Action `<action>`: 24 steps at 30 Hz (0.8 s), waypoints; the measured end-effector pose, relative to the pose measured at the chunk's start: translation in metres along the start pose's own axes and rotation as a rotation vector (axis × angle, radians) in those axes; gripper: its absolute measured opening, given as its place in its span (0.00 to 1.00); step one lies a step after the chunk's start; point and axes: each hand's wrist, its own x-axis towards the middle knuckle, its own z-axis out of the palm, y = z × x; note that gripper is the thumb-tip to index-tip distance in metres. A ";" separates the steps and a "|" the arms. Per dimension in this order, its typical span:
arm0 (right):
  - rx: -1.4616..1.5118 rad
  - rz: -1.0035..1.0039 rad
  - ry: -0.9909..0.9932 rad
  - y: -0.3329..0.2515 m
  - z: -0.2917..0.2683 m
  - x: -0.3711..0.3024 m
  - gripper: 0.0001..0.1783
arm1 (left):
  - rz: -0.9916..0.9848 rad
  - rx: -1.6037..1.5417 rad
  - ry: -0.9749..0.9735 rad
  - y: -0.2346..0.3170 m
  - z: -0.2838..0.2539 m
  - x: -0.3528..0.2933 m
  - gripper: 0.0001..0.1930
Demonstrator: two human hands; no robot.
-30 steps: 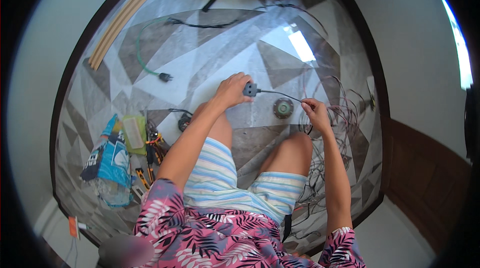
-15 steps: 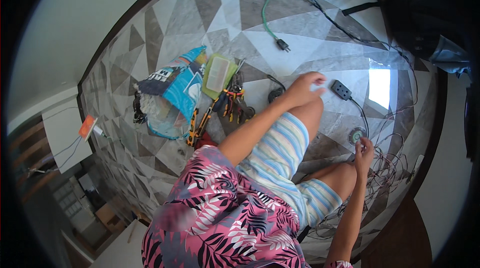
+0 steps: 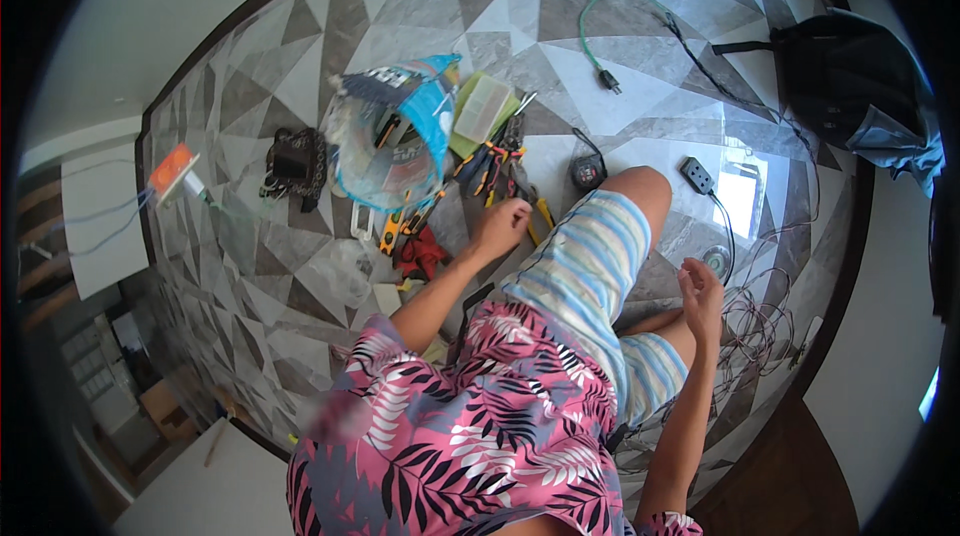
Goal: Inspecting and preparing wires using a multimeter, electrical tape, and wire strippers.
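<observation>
We see the left hand (image 3: 500, 228) reaching down to the grey and white triangle-patterned tile floor (image 3: 300, 266), its grip curled loosely over a scatter of hand tools with yellow, orange and red handles (image 3: 490, 171); whether the fingers actually pinch one of them we cannot tell. Just beyond those tools lie a pale green plastic parts box (image 3: 482, 108) and a crumpled blue and clear plastic bag (image 3: 395, 141). The right hand (image 3: 700, 296) hovers over the right knee, grip spread and holding nothing, close to a small round grey reel (image 3: 716, 262) and a loose tangle of thin wires (image 3: 765, 321) on the floor. A small black multi-socket block (image 3: 697, 175) lies past the striped shorts (image 3: 590, 266), near a small black round device (image 3: 588, 174). A green cable with a plug (image 3: 590, 46) curves farther off, beside a dark bag (image 3: 840, 86).
</observation>
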 end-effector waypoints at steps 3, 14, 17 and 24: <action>-0.005 -0.078 0.011 -0.002 -0.014 -0.015 0.14 | 0.081 0.085 -0.039 -0.005 0.010 -0.037 0.08; -0.077 0.036 -0.039 0.098 -0.024 -0.069 0.22 | -0.186 0.229 0.618 -0.138 -0.127 -0.239 0.14; -0.117 0.074 -0.058 0.097 -0.023 -0.067 0.24 | -0.459 0.187 0.596 -0.181 -0.164 -0.287 0.19; -0.093 -0.043 0.018 0.073 0.001 -0.065 0.19 | -0.536 0.610 -0.147 -0.169 -0.074 -0.347 0.67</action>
